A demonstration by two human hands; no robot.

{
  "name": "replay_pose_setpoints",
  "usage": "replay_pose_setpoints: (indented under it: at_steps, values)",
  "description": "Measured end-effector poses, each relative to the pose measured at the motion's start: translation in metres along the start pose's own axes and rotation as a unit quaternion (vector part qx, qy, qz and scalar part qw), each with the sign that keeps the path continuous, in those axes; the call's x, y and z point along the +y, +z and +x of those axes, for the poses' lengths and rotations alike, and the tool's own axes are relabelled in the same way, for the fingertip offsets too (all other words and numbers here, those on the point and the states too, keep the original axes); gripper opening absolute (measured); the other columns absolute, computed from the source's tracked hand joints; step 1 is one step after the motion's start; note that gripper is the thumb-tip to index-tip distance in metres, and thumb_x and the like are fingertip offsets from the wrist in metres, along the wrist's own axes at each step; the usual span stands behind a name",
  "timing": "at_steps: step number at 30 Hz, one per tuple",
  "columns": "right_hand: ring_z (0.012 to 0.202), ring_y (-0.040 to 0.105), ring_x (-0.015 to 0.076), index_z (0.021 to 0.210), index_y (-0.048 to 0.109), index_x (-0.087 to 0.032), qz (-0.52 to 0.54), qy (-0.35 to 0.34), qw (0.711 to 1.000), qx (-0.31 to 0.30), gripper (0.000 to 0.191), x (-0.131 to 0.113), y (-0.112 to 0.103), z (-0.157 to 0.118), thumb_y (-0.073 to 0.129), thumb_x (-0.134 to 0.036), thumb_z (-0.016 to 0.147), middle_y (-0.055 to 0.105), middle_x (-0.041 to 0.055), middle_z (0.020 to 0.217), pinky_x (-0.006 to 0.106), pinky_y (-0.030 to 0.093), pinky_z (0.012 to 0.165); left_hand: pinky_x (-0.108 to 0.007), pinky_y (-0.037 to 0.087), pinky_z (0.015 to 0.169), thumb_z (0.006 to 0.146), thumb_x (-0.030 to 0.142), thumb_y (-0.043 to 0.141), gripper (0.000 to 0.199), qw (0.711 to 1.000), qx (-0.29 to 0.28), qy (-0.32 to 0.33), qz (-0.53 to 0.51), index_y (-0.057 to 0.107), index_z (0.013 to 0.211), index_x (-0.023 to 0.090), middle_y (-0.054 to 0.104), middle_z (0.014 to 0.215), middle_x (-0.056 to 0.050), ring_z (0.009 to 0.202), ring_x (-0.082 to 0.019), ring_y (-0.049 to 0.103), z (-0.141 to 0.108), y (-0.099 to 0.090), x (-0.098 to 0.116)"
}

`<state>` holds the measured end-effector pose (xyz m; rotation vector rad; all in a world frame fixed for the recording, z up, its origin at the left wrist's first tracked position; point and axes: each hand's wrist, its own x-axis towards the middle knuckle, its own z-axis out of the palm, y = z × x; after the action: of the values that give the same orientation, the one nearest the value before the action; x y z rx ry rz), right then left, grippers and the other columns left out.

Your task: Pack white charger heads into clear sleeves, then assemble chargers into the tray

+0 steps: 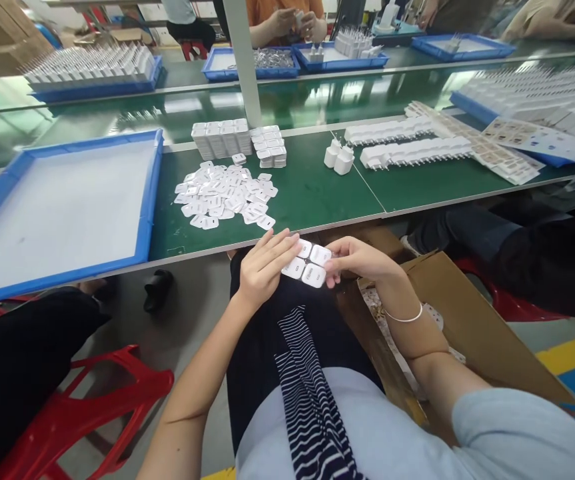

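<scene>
Over my lap, just in front of the bench edge, is a block of several small white plastic covers (313, 275) in rows, each rounded at the corners with a small slot. My left hand (264, 270) grips the block's left side, its fingers laid across the upper left cover. Thumb and fingers of my right hand (354, 259) pinch the right side; the block's underside is hidden. Beyond my hands, a loose pile of similar white covers (227, 193) lies on the green bench. Behind the pile stand neat stacks of covers (222, 139) and a smaller stack (270, 147).
A blue-rimmed tray (155, 193) lies left on the bench. White charger bodies (343, 161) and rows of them (417, 152) sit to the right. An open cardboard box (487, 333) is beside my right arm, a red stool (117, 387) at left. Co-workers sit opposite.
</scene>
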<state>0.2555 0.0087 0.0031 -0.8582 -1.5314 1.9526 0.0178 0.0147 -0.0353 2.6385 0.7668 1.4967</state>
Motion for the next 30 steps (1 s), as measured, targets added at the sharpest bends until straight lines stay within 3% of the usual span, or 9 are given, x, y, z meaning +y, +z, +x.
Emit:
replay_pose_setpoints:
  at_steps: [3, 6, 10, 14, 17, 20, 24, 27, 30]
  values:
    - [0.051, 0.063, 0.0113, 0.076, 0.074, -0.012, 0.019, -0.012, 0.998, 0.055, 0.027, 0.007, 0.008, -0.003, 0.08, -0.037, 0.075, 0.073, 0.0051, 0.062, 0.021, 0.046, 0.05, -0.059, 0.028, 0.119, 0.095, 0.015, 0.05, 0.046, 0.992, -0.108, -0.058, 0.005, 0.051, 0.14, 0.026, 0.055, 0.144, -0.009, 0.144, -0.028, 0.038, -0.004, -0.015, 0.01]
    - [0.052, 0.063, 0.0121, 0.076, 0.075, -0.013, -0.007, -0.03, 0.992, 0.12, 0.024, 0.015, 0.026, -0.002, 0.08, -0.036, 0.074, 0.073, 0.005, 0.063, 0.022, 0.047, 0.05, -0.062, 0.017, 0.121, 0.088, 0.031, 0.064, 0.07, 0.961, -0.207, -0.163, -0.082, 0.034, 0.151, 0.025, 0.031, 0.159, -0.011, 0.15, -0.035, 0.02, -0.008, -0.034, 0.035]
    - [0.055, 0.063, 0.013, 0.07, 0.073, -0.015, -0.042, -0.047, 0.989, 0.131, 0.018, 0.031, 0.053, 0.007, 0.078, -0.032, 0.075, 0.07, 0.0021, 0.061, 0.024, 0.048, 0.053, -0.049, 0.035, 0.118, 0.093, 0.032, 0.057, 0.053, 0.914, -0.161, -0.3, -0.219, 0.047, 0.144, 0.028, 0.049, 0.15, -0.008, 0.141, -0.027, 0.043, -0.021, -0.035, 0.065]
    - [0.06, 0.065, 0.0155, 0.07, 0.072, -0.017, -0.076, -0.07, 0.987, 0.125, 0.017, 0.042, 0.065, 0.015, 0.069, -0.03, 0.081, 0.071, 0.0023, 0.065, 0.026, 0.051, 0.058, -0.044, 0.048, 0.106, 0.095, 0.036, 0.054, 0.04, 0.794, -0.091, -0.481, -0.359, 0.062, 0.132, 0.023, 0.069, 0.126, -0.008, 0.119, -0.026, 0.063, -0.03, -0.017, 0.073]
    - [0.059, 0.063, 0.015, 0.074, 0.074, -0.019, -0.181, -0.094, 0.97, 0.13, 0.014, 0.043, 0.067, 0.017, 0.066, -0.025, 0.083, 0.072, 0.0016, 0.066, 0.026, 0.047, 0.056, -0.04, 0.053, 0.098, 0.087, 0.039, 0.067, 0.042, 0.73, -0.059, -0.536, -0.42, 0.068, 0.124, 0.019, 0.075, 0.11, -0.009, 0.105, -0.026, 0.069, -0.025, -0.015, 0.07]
    - [0.056, 0.059, 0.013, 0.073, 0.076, -0.02, -0.255, -0.124, 0.95, 0.132, 0.017, 0.042, 0.069, 0.016, 0.063, -0.022, 0.084, 0.071, 0.0005, 0.066, 0.025, 0.042, 0.055, -0.036, 0.053, 0.091, 0.081, 0.039, 0.072, 0.037, 0.704, -0.058, -0.555, -0.439, 0.075, 0.111, 0.017, 0.077, 0.097, -0.007, 0.094, -0.024, 0.07, -0.018, -0.022, 0.065]
    - [0.059, 0.061, 0.0146, 0.073, 0.076, -0.02, -0.192, -0.115, 0.97, 0.095, 0.02, 0.043, 0.072, 0.015, 0.068, -0.034, 0.085, 0.073, 0.0023, 0.07, 0.026, 0.044, 0.057, -0.03, 0.052, 0.079, 0.087, 0.04, 0.065, 0.029, 0.727, -0.085, -0.535, -0.423, 0.079, 0.085, 0.015, 0.074, 0.076, -0.006, 0.077, -0.019, 0.067, -0.016, -0.027, 0.065]
    - [0.061, 0.063, 0.0163, 0.068, 0.073, -0.018, -0.113, -0.098, 0.985, 0.088, 0.024, 0.045, 0.074, 0.017, 0.072, -0.038, 0.081, 0.072, 0.0034, 0.068, 0.028, 0.048, 0.059, -0.026, 0.048, 0.068, 0.094, 0.04, 0.054, 0.035, 0.805, -0.094, -0.495, -0.313, 0.077, 0.086, 0.016, 0.07, 0.07, -0.003, 0.068, -0.016, 0.063, -0.018, -0.028, 0.072]
    - [0.059, 0.063, 0.0164, 0.063, 0.069, -0.019, -0.034, -0.102, 0.987, 0.121, 0.025, 0.043, 0.074, 0.018, 0.075, -0.037, 0.077, 0.07, 0.0026, 0.064, 0.03, 0.049, 0.06, -0.023, 0.045, 0.062, 0.097, 0.037, 0.048, 0.036, 0.884, -0.047, -0.442, -0.148, 0.074, 0.086, 0.016, 0.069, 0.07, -0.002, 0.064, -0.013, 0.061, -0.014, -0.036, 0.066]
